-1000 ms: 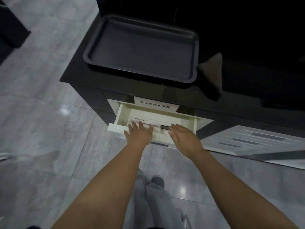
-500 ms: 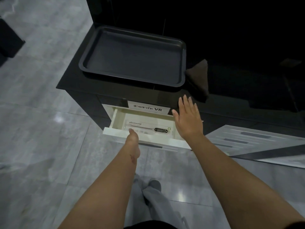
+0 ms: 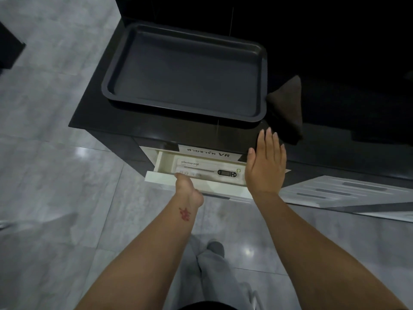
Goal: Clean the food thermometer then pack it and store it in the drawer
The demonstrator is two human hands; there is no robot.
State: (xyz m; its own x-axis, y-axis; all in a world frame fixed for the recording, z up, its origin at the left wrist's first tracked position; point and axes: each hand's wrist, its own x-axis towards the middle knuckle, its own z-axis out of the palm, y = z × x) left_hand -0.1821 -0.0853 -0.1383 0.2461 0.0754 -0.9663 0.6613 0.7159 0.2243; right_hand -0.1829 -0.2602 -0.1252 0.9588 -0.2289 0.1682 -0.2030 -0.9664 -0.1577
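A baking tray (image 3: pixel 185 72) sits on the cabinet top (image 3: pixel 93 121), with a folded cloth (image 3: pixel 287 108) just right of it. Below the top's front edge the drawer (image 3: pixel 201 185) stands open, and the boxed thermometer (image 3: pixel 209 171) lies inside it. The left hand (image 3: pixel 187 190) rests on the drawer front; the right hand (image 3: pixel 266 162) is above the drawer's right end.

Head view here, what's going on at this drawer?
A person stands at a black cabinet with its cream-white drawer part open. The packed thermometer, a white box with a black digital readout, lies inside. The left hand is at the drawer's front edge, its fingers hidden. The right hand hovers flat and holds nothing. A dark rectangular baking tray sits on top.
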